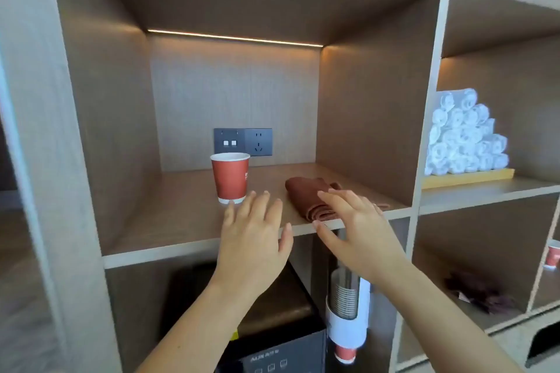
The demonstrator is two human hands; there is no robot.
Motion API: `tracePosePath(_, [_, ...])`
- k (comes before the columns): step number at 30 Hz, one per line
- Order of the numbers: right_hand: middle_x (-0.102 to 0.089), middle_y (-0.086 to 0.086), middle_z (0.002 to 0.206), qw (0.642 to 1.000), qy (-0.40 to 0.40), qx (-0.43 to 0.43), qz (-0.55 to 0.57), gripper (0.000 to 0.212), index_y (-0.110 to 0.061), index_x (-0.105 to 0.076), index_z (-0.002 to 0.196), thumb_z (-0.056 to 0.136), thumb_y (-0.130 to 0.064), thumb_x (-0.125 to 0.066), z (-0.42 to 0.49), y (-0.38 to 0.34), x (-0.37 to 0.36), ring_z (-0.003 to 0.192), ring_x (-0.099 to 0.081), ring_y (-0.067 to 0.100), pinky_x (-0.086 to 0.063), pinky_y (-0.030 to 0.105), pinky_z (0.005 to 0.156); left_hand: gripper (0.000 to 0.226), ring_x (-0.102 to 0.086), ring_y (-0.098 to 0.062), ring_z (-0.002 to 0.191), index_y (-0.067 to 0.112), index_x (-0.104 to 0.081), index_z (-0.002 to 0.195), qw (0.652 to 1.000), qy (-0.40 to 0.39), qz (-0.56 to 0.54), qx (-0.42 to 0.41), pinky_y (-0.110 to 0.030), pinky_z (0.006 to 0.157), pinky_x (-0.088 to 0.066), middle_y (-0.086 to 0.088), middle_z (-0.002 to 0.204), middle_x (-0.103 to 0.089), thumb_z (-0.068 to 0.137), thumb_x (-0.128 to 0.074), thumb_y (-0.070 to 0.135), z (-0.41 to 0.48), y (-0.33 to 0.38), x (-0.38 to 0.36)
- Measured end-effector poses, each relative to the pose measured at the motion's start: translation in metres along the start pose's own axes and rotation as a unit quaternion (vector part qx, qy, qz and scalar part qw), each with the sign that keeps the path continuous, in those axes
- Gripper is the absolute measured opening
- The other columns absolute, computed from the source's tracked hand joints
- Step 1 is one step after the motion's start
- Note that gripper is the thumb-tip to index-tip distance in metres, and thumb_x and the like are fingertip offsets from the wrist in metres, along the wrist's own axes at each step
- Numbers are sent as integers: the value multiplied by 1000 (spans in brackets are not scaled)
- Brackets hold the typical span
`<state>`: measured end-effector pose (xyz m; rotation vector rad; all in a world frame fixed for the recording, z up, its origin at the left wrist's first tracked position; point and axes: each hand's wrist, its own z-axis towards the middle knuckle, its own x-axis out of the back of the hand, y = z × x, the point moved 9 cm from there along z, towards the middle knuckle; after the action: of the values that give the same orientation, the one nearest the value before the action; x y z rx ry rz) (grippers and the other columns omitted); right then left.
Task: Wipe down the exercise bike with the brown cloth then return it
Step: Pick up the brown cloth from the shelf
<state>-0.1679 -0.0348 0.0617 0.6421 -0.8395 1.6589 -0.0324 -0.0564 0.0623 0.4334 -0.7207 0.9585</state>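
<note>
The brown cloth (306, 195) lies folded on the wooden shelf (181, 221), near its front edge and right of centre. My right hand (354, 230) hovers over the cloth's near end with fingers spread, covering part of it; I cannot tell whether it touches. My left hand (254, 233) is open, fingers apart, above the shelf's front edge just left of the cloth and holds nothing. The exercise bike is not in view.
A red paper cup (231, 177) stands on the shelf left of the cloth, close to my left fingertips. Power sockets (243, 142) sit on the back wall. Rolled white towels (463, 136) fill the right compartment. Below hang a cup dispenser (348, 312) and a dark appliance (272, 327).
</note>
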Motion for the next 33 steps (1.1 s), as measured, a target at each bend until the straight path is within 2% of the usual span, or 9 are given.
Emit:
tracePosePath(3, [-43, -4, 142, 999, 13, -21, 21, 50, -27, -39, 136, 90, -42, -49, 28, 0, -11, 129, -38, 18, -32, 43, 108, 41, -43, -30, 124, 11, -55, 122, 1000, 8, -3, -16, -51, 103, -29, -12, 131, -53, 87, -52, 31, 16, -18, -9])
tracePosePath(6, [-44, -5, 139, 999, -4, -35, 16, 51, -28, -40, 136, 89, -45, -49, 48, 1, -24, 124, -41, 18, -35, 42, 104, 38, -49, -32, 119, 9, -59, 116, 999, 13, -18, -28, -54, 97, -35, -14, 125, -58, 84, -56, 29, 25, -28, -18])
tracePosePath(10, [-47, -5, 136, 999, -29, -29, 10, 52, -30, -40, 135, 87, -49, -48, 68, 2, -33, 122, -43, 19, -36, 44, 103, 38, -56, -34, 111, 9, -62, 111, 998, 35, -16, -39, -57, 88, -43, -15, 118, -62, 83, -52, 32, 27, -31, -21])
tracePosePath(14, [-41, -2, 141, 990, -119, -70, 17, 56, -33, -37, 136, 86, -56, -47, 95, 13, -50, 128, -38, 23, -32, 51, 105, 42, -56, -35, 110, 6, -62, 111, 998, 44, -4, -36, -55, 87, -44, -18, 116, -62, 82, -46, 32, 25, -30, -23])
tracePosePath(19, [-22, -3, 152, 965, -236, -119, -3, 67, -42, -20, 141, 83, -64, -45, 104, 29, -80, 134, -29, 29, -30, 51, 107, 49, -55, -35, 111, 5, -61, 113, 1000, 14, 3, -15, -54, 88, -45, -18, 118, -61, 84, -35, 37, 27, -32, -27])
tracePosePath(22, [-21, -6, 152, 964, -250, -89, 1, 66, -43, -17, 142, 85, -59, -47, 101, 29, -83, 134, -28, 28, -31, 46, 107, 48, -55, -35, 111, 5, -61, 111, 1000, 13, 0, -4, -53, 88, -45, -18, 117, -62, 84, -37, 37, 28, -32, -28])
tracePosePath(27, [-32, -9, 143, 959, -278, -8, 44, 63, -45, -19, 140, 87, -48, -52, 91, 16, -77, 123, -36, 19, -35, 39, 101, 54, -56, -34, 110, 5, -62, 111, 1000, 2, 4, 7, -52, 88, -45, -18, 116, -62, 83, -30, 39, 27, -33, -29])
tracePosePath(33, [-31, -20, 142, 949, -280, 93, 107, 59, -57, -26, 132, 87, -34, -56, 66, 3, -57, 127, -31, 6, -30, 28, 102, 54, -56, -34, 110, 5, -62, 111, 1000, -3, 4, 4, -51, 89, -45, -17, 116, -63, 84, -29, 39, 27, -31, -27])
